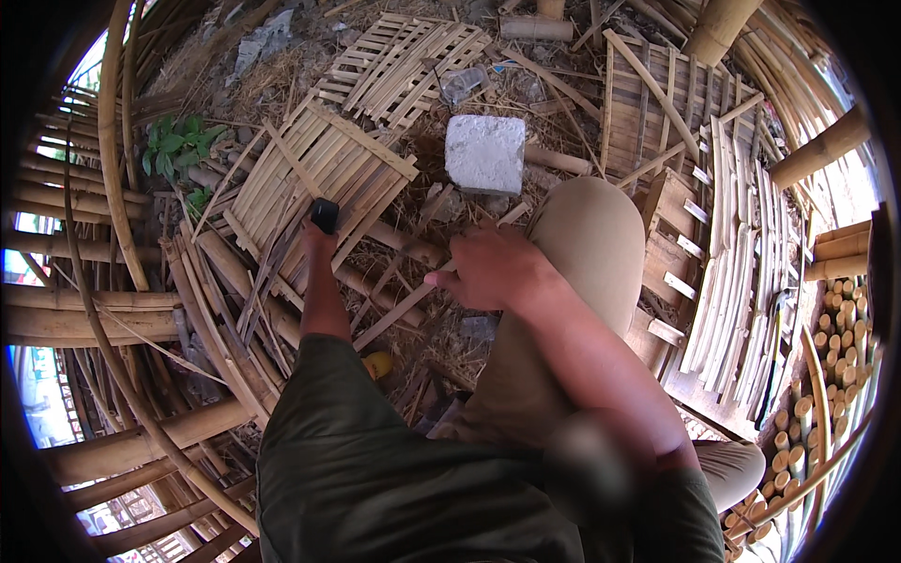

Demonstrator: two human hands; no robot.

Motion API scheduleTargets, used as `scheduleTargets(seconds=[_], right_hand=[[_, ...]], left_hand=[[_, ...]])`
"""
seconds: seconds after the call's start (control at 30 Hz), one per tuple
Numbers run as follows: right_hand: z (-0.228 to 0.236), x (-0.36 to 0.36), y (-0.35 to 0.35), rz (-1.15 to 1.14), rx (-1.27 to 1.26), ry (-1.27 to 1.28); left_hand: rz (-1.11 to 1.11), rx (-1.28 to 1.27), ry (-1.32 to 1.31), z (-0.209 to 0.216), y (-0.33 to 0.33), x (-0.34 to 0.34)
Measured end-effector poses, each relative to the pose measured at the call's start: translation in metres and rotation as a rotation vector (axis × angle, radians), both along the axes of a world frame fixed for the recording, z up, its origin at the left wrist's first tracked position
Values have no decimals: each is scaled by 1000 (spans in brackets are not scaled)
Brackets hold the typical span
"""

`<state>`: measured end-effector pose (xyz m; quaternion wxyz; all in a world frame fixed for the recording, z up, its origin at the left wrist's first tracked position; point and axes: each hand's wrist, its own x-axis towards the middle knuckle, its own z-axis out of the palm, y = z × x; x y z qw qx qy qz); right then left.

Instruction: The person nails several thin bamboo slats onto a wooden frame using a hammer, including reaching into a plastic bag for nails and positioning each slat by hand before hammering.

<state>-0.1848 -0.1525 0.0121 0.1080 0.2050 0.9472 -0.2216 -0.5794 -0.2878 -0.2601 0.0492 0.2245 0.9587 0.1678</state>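
My right hand (pixel 490 266) is closed around a thin bamboo strip (pixel 394 319), its thumb pointing left along it. The strip slants from near my left forearm up past my right knee. Farther left, my left hand (pixel 318 239) is at a small black blocky object (pixel 325 215); the fingers look wrapped round it, though its kind is unclear. Just beyond that hand lies a slatted bamboo panel (pixel 319 159). A rough white block (pixel 485 153) rests on the ground ahead of my right hand.
Another slatted panel (pixel 413 61) lies farther off. Slatted frames (pixel 648 103) and stacked pale strips (pixel 727 272) stand at the right, beside cut bamboo poles (pixel 835 347). Bamboo poles (pixel 94 314) form a railing at left. A green plant (pixel 178 145) grows there; a yellow object (pixel 377 365) lies below.
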Motion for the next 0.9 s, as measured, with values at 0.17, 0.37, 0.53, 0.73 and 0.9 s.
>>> scheduleTargets(seconds=[0.17, 0.37, 0.53, 0.73, 0.9], right_hand=[[1, 0, 5, 26, -58, 20], [-26, -12, 2, -203, -114, 328], [14, 6, 17, -505, -886, 713], [24, 101, 26, -512, -1352, 1318], [70, 312, -2, -725, -945, 1460]], left_hand=[[4, 79, 122, 6, -4, 28], [-312, 615, 89, 89, 32, 144], [-735, 1205, -173, 251, 71, 304], [-1480, 1061, -432, 327, 88, 429], [-1859, 585, -659, 335, 80, 506]])
